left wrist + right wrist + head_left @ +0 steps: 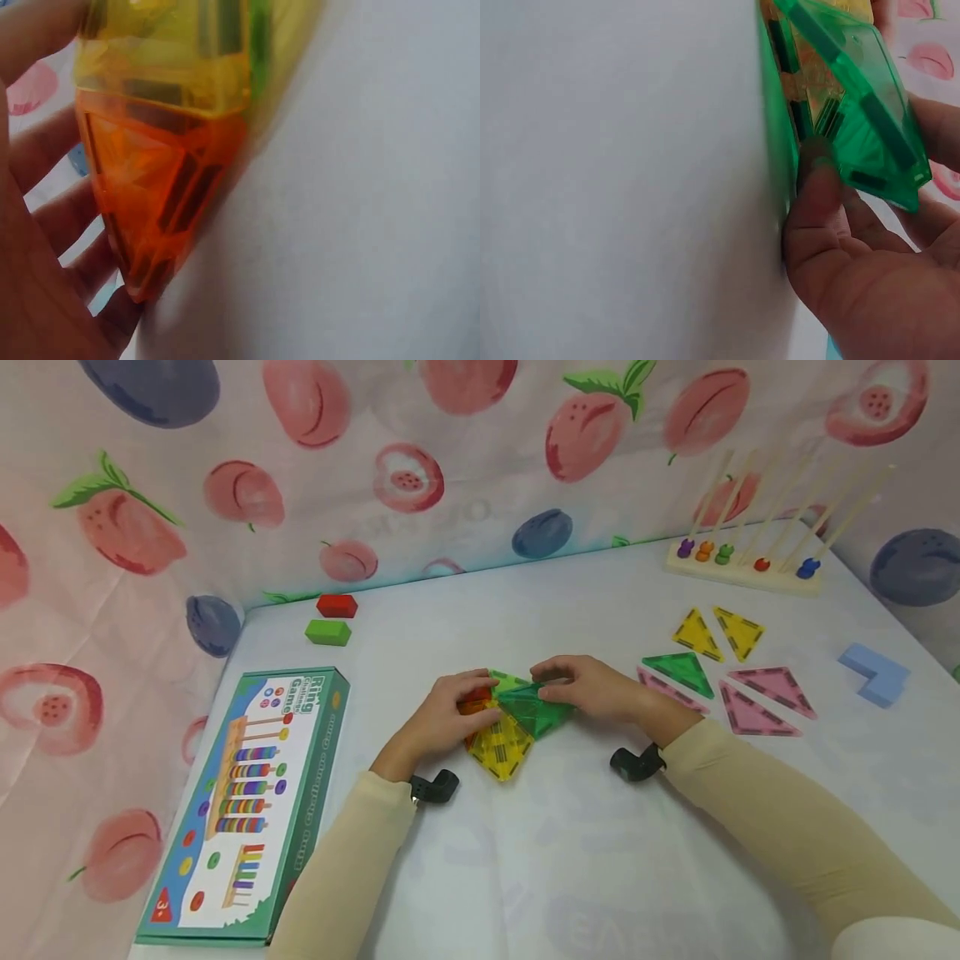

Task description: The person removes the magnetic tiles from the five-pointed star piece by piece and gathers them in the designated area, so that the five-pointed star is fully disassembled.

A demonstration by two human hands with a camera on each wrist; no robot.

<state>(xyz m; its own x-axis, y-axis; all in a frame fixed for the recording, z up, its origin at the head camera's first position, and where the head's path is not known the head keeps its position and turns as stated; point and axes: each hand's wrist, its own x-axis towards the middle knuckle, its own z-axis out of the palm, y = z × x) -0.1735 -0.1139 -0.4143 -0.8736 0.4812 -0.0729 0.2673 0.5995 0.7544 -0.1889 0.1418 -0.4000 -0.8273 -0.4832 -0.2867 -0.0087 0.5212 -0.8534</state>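
Note:
Translucent magnetic tiles are joined into a small raised shape on the table. Its yellow tiles (501,747) face the person. An orange triangular tile (142,172) forms its left side, as the left wrist view shows. My left hand (442,722) grips that side, thumb on the yellow part and fingers around the back. A green triangular tile (877,112) leans at a tilt on the right side, and my right hand (592,689) pinches it between thumb and fingers. The back of the shape is partly hidden by both hands.
Loose yellow tiles (738,631), pink tiles (757,710) and a green tile (678,672) lie to the right, near a blue L-shaped block (877,675). A peg stand (742,575) is behind. Leftward are a game box (247,793), a red block (337,606) and a green block (327,632).

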